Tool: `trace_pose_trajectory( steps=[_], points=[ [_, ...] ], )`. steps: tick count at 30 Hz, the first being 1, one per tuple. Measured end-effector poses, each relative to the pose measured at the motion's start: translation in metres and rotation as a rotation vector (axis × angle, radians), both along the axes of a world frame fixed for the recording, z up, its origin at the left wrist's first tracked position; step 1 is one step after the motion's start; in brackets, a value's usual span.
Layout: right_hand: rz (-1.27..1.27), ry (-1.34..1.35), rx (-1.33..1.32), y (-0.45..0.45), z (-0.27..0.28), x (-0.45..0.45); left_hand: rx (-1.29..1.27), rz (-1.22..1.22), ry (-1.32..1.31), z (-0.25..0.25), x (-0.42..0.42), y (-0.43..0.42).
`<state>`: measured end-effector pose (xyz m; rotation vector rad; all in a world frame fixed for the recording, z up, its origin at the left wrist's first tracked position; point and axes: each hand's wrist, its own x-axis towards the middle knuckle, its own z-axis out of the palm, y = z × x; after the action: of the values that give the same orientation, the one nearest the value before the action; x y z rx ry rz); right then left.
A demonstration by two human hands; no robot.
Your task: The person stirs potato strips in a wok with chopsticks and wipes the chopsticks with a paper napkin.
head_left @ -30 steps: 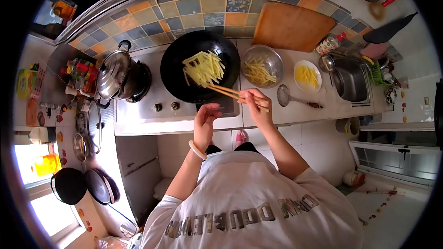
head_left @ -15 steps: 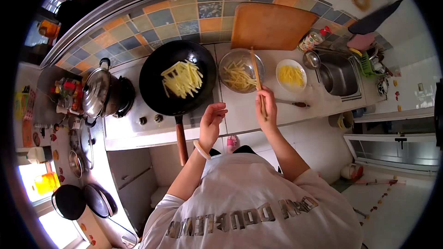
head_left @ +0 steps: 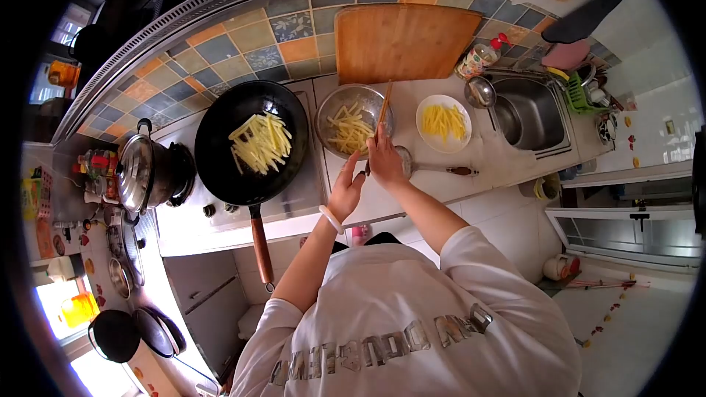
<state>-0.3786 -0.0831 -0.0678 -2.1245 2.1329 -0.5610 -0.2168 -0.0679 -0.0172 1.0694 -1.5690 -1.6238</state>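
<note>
My right hand (head_left: 385, 159) is closed round a pair of wooden chopsticks (head_left: 385, 104), which slant up over the right side of the metal bowl (head_left: 321, 131). Pale yellow potato strips (head_left: 350, 129) lie in that bowl. My left hand (head_left: 346, 190), fingers stretched out, is by the bowl's near rim, close to the chopsticks' lower ends; whether it touches them I cannot tell. To the left, a black wok (head_left: 213, 148) with a wooden handle (head_left: 261, 246) holds more strips (head_left: 261, 142). A white plate (head_left: 422, 123) of yellow strips (head_left: 443, 123) stands to the right.
A metal ladle-like utensil (head_left: 446, 169) lies by my right hand. Behind stands a wooden cutting board (head_left: 404, 43). Farther right are a bottle (head_left: 478, 59), a small metal bowl (head_left: 480, 93) and the sink (head_left: 526, 114). A lidded pot (head_left: 140, 169) stands left of the wok.
The view has shifted. My two hands have come together near the bowl's front rim, the left moving towards the right. The chopsticks are still in my right hand.
</note>
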Motion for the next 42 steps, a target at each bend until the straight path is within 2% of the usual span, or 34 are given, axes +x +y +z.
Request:
trace_pose_trajectory(
  steps=[2,5,8,11,14,17,20,21,24,25,28,29,32,33,37,40,42],
  points=[
    [-0.004,-0.047,0.042,-0.003,-0.003,0.002,-0.024,-0.008,-0.072,0.003,-0.006,0.000],
    [0.024,0.019,0.009,-0.002,-0.015,0.001,-0.025,-0.011,-0.105,-0.009,-0.009,0.000],
    [0.026,0.064,0.108,0.001,0.000,0.003,-0.040,-0.012,-0.114,-0.003,-0.007,0.004],
    [0.004,0.117,0.073,0.000,-0.001,0.003,-0.097,0.037,-0.073,-0.003,-0.003,0.008],
    [-0.004,0.024,0.071,0.008,0.038,0.013,-0.076,0.057,0.034,0.000,0.007,0.013],
    [0.023,-0.039,0.031,0.013,0.066,0.033,-0.078,0.068,-0.015,0.024,0.025,0.018],
    [0.103,-0.235,-0.018,0.027,0.101,0.064,-0.006,0.061,0.029,0.054,0.052,0.024],
    [0.129,-0.197,-0.146,0.031,0.108,0.077,-0.026,0.066,0.029,0.063,0.063,0.026],
    [0.210,-0.397,-0.100,0.043,0.121,0.112,-0.083,0.098,0.029,0.084,0.101,0.032],
    [0.187,-0.357,-0.241,0.046,0.123,0.126,-0.101,0.117,0.028,0.087,0.115,0.036],
    [0.206,-0.466,-0.091,0.058,0.127,0.162,-0.134,0.190,-0.003,0.093,0.158,0.047],
    [0.173,-0.598,-0.133,0.063,0.130,0.177,-0.142,0.254,0.025,0.094,0.171,0.051],
    [0.117,-0.638,0.183,0.077,0.143,0.210,-0.142,0.378,0.046,0.083,0.209,0.061],
    [0.133,-0.555,0.150,0.081,0.141,0.219,-0.141,0.392,0.033,0.080,0.222,0.062],
    [0.167,-0.660,-0.077,0.090,0.119,0.255,-0.070,0.414,0.075,0.075,0.257,0.071],
    [0.061,-0.807,0.100,0.101,0.116,0.271,-0.043,0.422,0.040,0.060,0.276,0.079],
    [0.050,-0.798,0.106,0.107,0.079,0.277,-0.040,0.423,-0.019,0.046,0.286,0.085]
  ],
)
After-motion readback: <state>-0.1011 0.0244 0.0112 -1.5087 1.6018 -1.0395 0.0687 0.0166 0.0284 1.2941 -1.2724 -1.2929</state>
